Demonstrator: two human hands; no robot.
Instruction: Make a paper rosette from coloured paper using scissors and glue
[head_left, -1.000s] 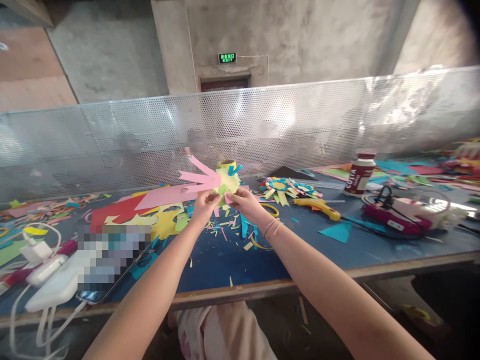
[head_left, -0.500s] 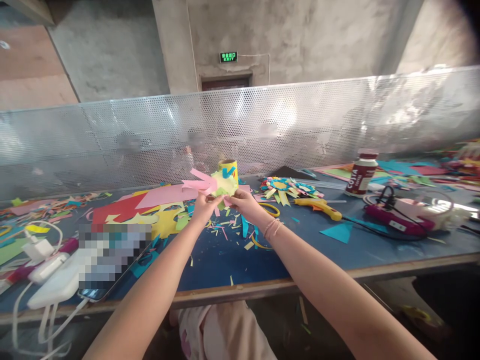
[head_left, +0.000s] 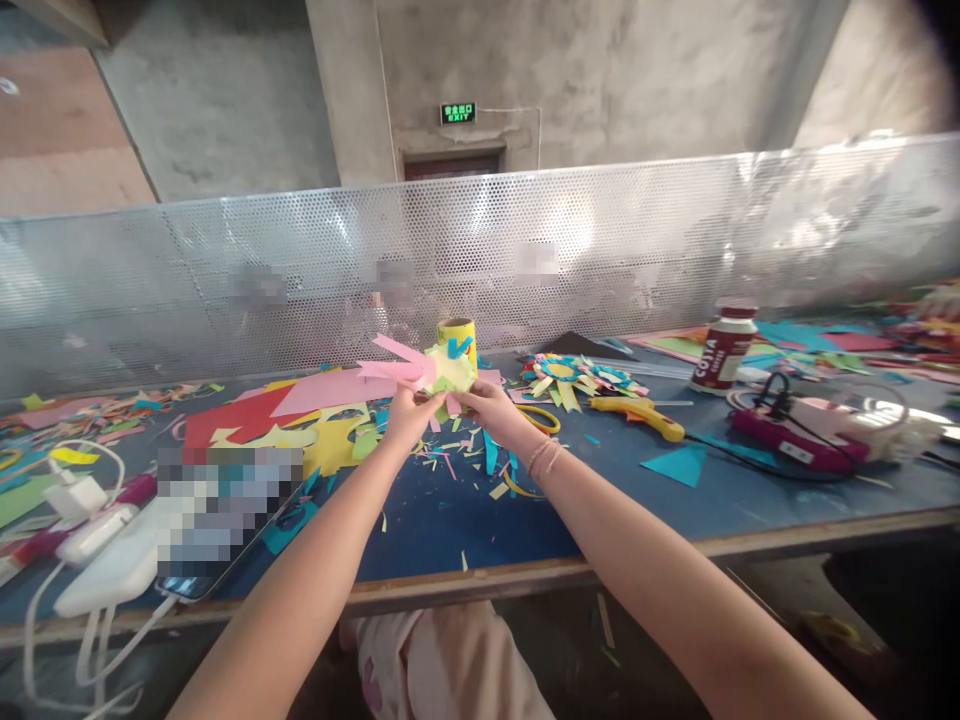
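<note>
Between my two hands, above the middle of the table, is a paper rosette (head_left: 452,368) with a pale yellow-green centre, pink strips out to the left and a blue piece at its top right. My left hand (head_left: 412,412) pinches its lower left edge, fingers closed. At the lower right, my right hand (head_left: 491,405) grips the edge with thumb and fingers together. Right behind the rosette stands a yellow roll (head_left: 466,335), partly covered by it. Finished-looking paper rosettes (head_left: 562,372) lie just right of my right hand.
A yellow glue gun (head_left: 641,415) with a black cord lies at right, near a brown bottle (head_left: 724,350) and a purple power strip (head_left: 799,440). At left are a phone (head_left: 225,530), a white power bank (head_left: 135,570) and cables. Coloured paper and scraps cover much of the table (head_left: 465,540).
The rosette has turned slightly in my hands, and its pink strips now reach a little farther left. Both hands keep their grip in nearly the same place.
</note>
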